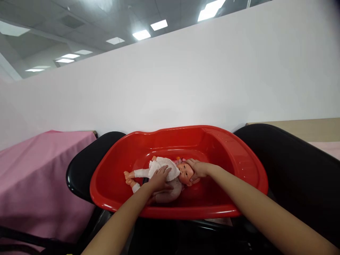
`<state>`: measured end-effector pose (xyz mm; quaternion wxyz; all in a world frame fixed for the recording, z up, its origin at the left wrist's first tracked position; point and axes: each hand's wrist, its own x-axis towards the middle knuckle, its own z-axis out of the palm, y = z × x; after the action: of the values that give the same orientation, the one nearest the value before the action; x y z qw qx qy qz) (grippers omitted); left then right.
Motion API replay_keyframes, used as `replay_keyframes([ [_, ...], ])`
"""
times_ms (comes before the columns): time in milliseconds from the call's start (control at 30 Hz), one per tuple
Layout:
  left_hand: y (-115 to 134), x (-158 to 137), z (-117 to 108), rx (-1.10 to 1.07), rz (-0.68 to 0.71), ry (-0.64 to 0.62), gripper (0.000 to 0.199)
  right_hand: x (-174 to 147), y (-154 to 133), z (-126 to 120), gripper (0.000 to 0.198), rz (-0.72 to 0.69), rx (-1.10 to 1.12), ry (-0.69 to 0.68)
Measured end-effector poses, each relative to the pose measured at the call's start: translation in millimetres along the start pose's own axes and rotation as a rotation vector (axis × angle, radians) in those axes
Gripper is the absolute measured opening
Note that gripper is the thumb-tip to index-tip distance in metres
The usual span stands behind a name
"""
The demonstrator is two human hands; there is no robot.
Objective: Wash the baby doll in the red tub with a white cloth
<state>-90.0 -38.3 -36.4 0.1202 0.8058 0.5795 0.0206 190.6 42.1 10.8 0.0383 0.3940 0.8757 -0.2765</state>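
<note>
A baby doll in white knit clothes lies on its back in a red plastic baby bathtub. Its head is toward the right and its bare feet toward the left. Across its torso rests my left hand, fingers spread and laid flat on the clothing. At the head, my right hand is wrapped round the crown, with the fingers on the far side and the thumb on the near side. Small pink and orange bits show behind the doll's head; their kind is unclear.
Black rounded surfaces flank the tub, one at left and a larger one at right. A pink cloth drapes a table at the left. Behind stands a white partition. A wooden edge shows at the right.
</note>
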Motion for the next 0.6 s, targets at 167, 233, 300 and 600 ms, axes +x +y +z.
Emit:
replay_keyframes([
  [167, -2.1, -5.1, 2.5, 0.168, 0.060, -0.110, 0.118, 0.0, -3.8, -5.4, 0.105, -0.010, -0.010, -0.011],
  [233, -3.9, -0.4, 3.9, 0.204, 0.080, -0.126, 0.116, -0.5, -5.6, -8.1, 0.103, 0.001, -0.020, -0.023],
  [300, -6.7, 7.0, 5.4, 0.225, 0.100, -0.120, 0.115, -1.7, -6.0, -10.6, 0.098, 0.017, -0.017, -0.027],
  [600, -7.6, 42.8, 1.4, 0.204, 0.296, 0.115, 0.084, 0.5, 12.0, -15.6, 0.077, 0.150, -0.032, 0.002],
])
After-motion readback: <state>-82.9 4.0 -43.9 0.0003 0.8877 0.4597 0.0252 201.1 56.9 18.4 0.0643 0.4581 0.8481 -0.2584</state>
